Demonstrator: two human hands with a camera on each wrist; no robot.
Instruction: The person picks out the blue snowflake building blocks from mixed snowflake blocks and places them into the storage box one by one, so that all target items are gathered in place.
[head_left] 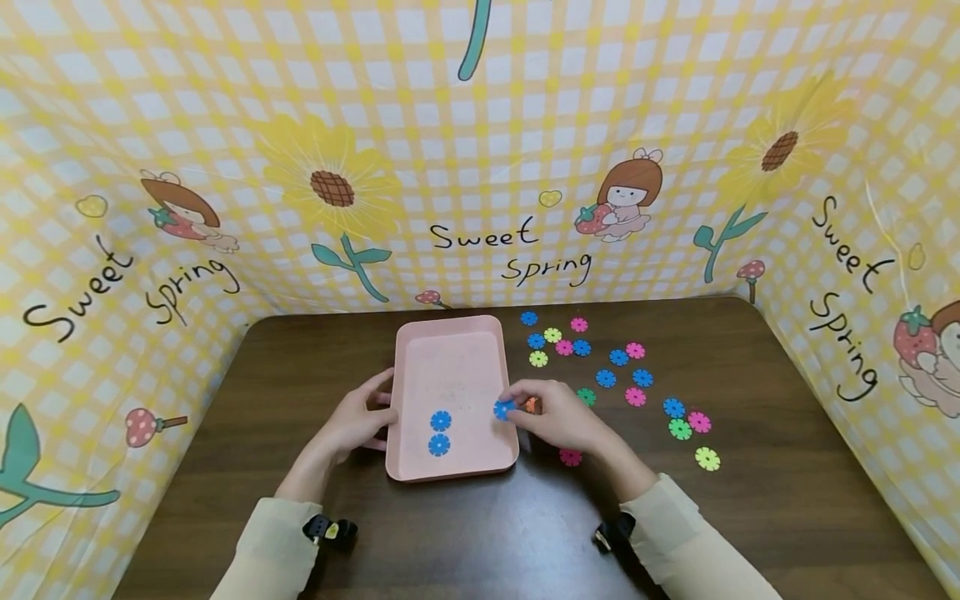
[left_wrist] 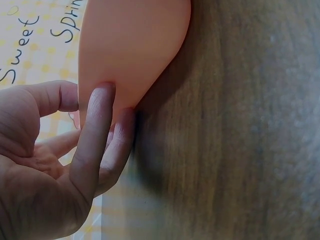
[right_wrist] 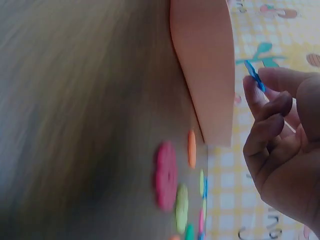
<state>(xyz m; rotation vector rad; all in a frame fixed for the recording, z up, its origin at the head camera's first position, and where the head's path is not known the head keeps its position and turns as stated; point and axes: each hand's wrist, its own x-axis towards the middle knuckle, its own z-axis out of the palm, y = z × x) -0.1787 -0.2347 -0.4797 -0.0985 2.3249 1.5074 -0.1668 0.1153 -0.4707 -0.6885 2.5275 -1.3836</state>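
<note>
Blue disc (head_left: 503, 410): pinched by your right hand (head_left: 558, 414), at the edge of the pink tray (head_left: 457, 358) beside it; looks light, stiff and smooth, best held by its rim.
Pink tray: left of that hand; likely light, apt to slide, steadied by its wall.
Left hand (head_left: 356, 421): fingers apart, touching the tray's outer wall.

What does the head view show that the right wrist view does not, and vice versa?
Only the head view: the left hand and two blue discs lying in the pink tray.
Only the right wrist view: the palm side of the right hand, and its pinched blue disc edge-on.
Both: that hand and disc, the tray, table and checked cloth.
</note>
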